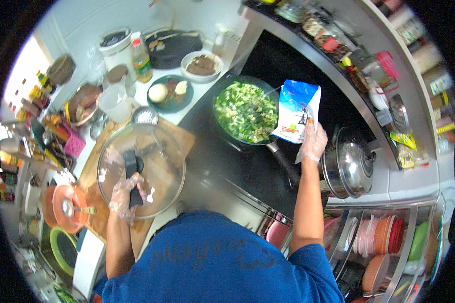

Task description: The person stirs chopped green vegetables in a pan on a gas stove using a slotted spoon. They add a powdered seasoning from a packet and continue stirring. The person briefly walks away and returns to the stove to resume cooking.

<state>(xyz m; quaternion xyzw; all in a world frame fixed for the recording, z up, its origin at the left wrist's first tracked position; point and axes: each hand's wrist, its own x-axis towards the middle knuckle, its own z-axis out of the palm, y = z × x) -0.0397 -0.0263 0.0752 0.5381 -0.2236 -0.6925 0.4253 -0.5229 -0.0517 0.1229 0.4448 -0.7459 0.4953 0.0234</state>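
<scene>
My left hand point(125, 197), in a clear plastic glove, grips the black handle of a glass pan lid point(165, 193) above a wooden cutting board point(89, 176). In my gloved right hand point(314, 142) is a blue and white plastic packet point(298, 110) that bears writing. The packet is at the right rim of a frying pan point(246, 142), whose black handle point(284, 163) points toward me. Chopped green vegetables point(244, 110) with paler pieces fill the pan. It sits on a black stovetop point(201, 151). Whether anything leaves the packet, I cannot tell.
A lidded steel pot point(350, 163) stands right of my right hand. Beyond the board are a green plate point(174, 104) with a whole onion-like bulb, a white bowl point(201, 77) of brown food and an oil bottle point(141, 62). Orange bowls point(68, 200) lie at the left.
</scene>
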